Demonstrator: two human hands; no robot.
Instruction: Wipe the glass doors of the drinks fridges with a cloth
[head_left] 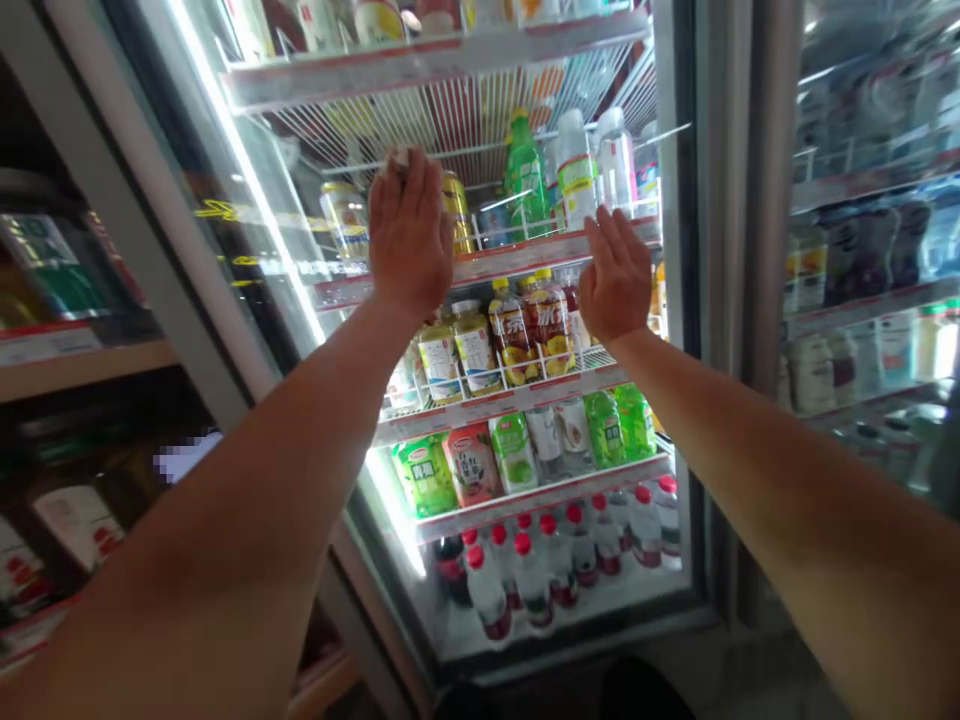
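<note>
My left hand (409,240) is raised before the upper middle shelf, back of the hand toward me. Its fingers lie close together over a small pale thing (400,157) that peeks out at the fingertips; what it is stays unclear. Golden cans (456,210) show just to the right of that hand. My right hand (619,275) lies flat with fingers stretched, holding nothing, below a clear bottle with a white cap (616,160) and in front of the shelf edge. Light streaks like reflections cross the view; whether the palms touch glass I cannot tell.
A lit drinks cooler holds brown iced-tea bottles (551,320), green drink bottles (424,475) and several red-capped bottles (532,580) at the bottom. Another cooler (870,240) stands at the right. Wooden-edged shelves (82,365) with packaged goods are at the left.
</note>
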